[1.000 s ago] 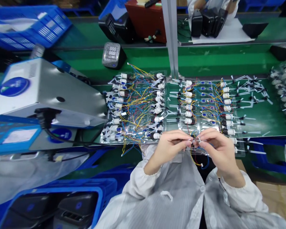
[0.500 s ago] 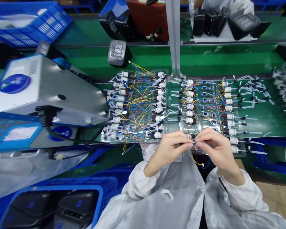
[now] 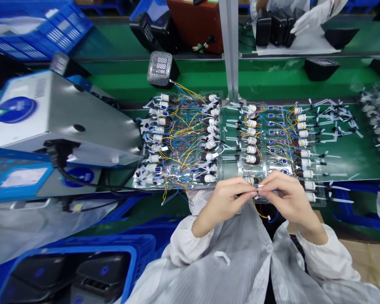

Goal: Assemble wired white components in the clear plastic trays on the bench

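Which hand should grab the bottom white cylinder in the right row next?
Probably the right hand: it lies beside the white cylinder; the left hand is farther away. Both pinch a small wired part, so it must let go first.

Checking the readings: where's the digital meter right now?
Head view, upper centre: the digital meter stands just beyond the wired trays, left of the metal upright.

The left hand point(image 3: 224, 207) and right hand point(image 3: 291, 202) pinch thin wires point(image 3: 256, 207) at the front of a clear tray point(image 3: 231, 169); a gray machine point(image 3: 66, 118) sits left of it.
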